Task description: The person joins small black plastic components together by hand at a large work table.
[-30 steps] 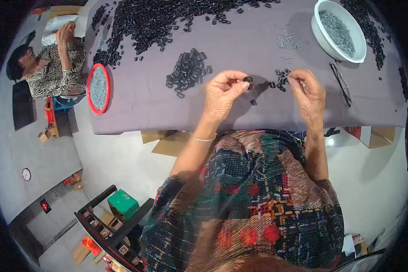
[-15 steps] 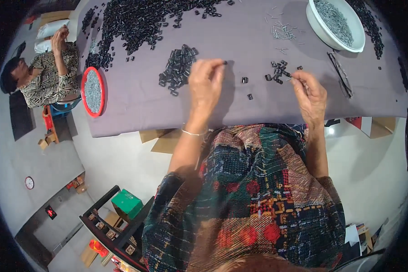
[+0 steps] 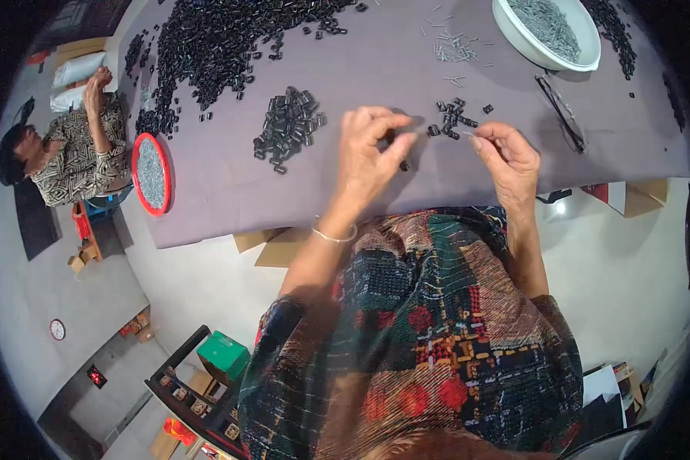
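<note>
My left hand is over the cloth, thumb and index finger curved with a gap between their tips. A dark patch shows in that gap, and I cannot tell whether it is a piece or shadow. Just below the thumb lies a small black plastic piece. My right hand pinches a thin silver pin between thumb and forefinger. Beside its fingertips is a small cluster of black pieces. A larger heap of black pieces lies left of my left hand.
A white bowl of silver pins stands far right, with loose pins beside it. Glasses lie at right. A big spread of black pieces covers the far left, near a red-rimmed basket. Another person sits at left.
My left hand has moved right and nearer to my right hand, and the black piece at its fingertips no longer shows clearly. My right hand has drawn slightly back from the small cluster. The view has shifted.
</note>
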`<state>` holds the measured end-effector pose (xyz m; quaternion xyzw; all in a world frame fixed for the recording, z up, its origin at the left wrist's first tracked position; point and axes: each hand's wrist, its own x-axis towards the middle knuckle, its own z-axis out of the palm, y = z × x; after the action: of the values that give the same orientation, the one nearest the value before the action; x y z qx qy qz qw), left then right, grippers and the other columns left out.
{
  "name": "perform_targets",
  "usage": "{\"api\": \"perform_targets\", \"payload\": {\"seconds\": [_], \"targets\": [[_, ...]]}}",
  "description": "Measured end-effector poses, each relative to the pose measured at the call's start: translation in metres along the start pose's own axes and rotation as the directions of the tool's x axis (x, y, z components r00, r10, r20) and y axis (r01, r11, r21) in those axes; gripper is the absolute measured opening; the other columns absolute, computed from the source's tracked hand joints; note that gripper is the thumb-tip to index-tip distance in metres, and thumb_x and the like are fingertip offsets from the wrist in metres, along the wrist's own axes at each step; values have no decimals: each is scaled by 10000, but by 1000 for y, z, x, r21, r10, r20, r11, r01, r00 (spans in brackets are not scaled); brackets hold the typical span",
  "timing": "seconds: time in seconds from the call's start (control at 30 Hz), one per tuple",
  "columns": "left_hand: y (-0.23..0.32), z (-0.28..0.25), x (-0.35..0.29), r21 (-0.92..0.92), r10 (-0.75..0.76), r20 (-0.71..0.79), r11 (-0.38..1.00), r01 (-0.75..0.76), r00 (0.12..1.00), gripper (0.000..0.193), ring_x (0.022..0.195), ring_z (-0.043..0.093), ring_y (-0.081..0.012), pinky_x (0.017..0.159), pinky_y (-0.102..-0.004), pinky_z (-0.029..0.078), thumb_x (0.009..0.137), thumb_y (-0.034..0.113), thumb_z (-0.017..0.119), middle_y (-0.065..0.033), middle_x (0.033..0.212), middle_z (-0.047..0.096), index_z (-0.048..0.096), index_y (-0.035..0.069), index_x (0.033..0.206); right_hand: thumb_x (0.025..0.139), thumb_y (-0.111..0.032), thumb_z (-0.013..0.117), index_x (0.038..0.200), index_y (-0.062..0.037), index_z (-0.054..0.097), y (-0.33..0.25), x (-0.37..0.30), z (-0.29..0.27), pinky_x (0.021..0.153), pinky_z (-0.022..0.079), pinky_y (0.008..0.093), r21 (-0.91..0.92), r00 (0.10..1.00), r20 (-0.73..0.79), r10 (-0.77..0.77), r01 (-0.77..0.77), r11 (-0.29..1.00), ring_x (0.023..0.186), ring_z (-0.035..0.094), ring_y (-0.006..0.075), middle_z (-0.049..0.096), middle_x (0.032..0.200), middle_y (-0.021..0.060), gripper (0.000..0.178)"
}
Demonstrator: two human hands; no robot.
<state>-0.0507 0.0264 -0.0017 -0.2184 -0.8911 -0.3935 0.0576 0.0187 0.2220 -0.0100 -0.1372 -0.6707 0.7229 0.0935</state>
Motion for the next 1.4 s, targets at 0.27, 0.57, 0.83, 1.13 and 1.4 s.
{"api": "perform_targets", "payload": {"seconds": [0.27,0.57,0.83,1.13,1.4], "targets": [[32,13,4,-472,-93,174,866,166,980,200,763,589,-131,654,-249,482,735,68,727,-55,899,630,687,37,929,832,50,617,994,31,603,-5,1,10,683,446,168,116,996,86,-2,-8,993,761,558,59,618,864,16,164],[28,18,-3,-543,-179,218,795,272,959,119,689,561,-116,631,-251,457,823,113,668,-61,793,628,666,5,871,794,42,655,951,15,628,-7,0,19,663,465,202,-160,964,63,-260,267,950,739,565,65,626,826,24,162],[33,22,2,-578,-269,294,714,395,917,174,693,529,-89,650,-231,446,884,167,614,-32,747,620,648,-2,862,799,19,655,930,7,636,-10,1,15,663,479,227,-300,967,83,-242,256,919,731,578,85,644,825,38,133],[35,8,15,-581,-286,594,494,647,752,285,681,510,-64,633,-212,433,928,262,551,1,723,594,638,3,849,865,-7,600,939,45,619,-7,3,14,725,477,206,159,993,114,37,-55,986,776,597,85,652,841,44,93],[28,18,4,-584,-226,396,686,434,890,265,691,500,-72,634,-228,427,927,230,543,-6,724,596,631,-8,852,782,53,647,886,14,608,-14,1,23,621,466,252,-323,923,41,-383,375,869,686,570,117,619,770,51,117]]}}
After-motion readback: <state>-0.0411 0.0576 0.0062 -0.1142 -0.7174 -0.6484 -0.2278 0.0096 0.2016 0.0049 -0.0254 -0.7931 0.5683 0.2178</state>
